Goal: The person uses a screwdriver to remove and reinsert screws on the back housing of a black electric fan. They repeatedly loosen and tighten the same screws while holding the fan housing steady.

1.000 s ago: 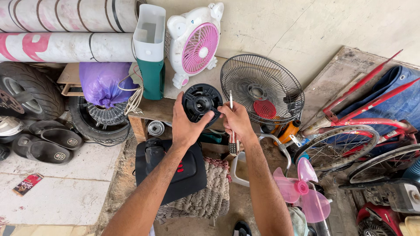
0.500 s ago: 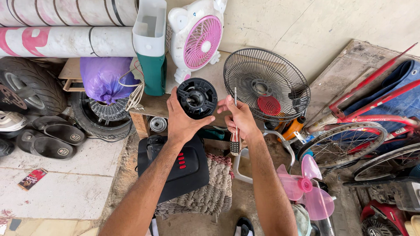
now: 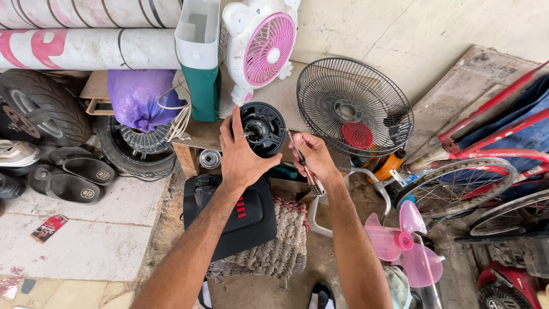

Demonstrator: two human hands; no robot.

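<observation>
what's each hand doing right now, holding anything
Left hand: closed around the round black fan motor housing, holding it up.
Right hand: closed on a screwdriver, tip pointing toward the housing.

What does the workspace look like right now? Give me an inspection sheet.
Surface: concrete floor with a woven mat.
Job's things: round black fan motor housing; screwdriver; black fan base on the mat.
Clutter: black fan grille, pink fan blade, pink-and-white fan, tyres, shoes, purple bag.
Hands: left hand grips the housing; right hand holds the screwdriver.
Cables: loose wires beside the bag.
Surroundings: bicycle wheel, rolled pipes, wall.
</observation>
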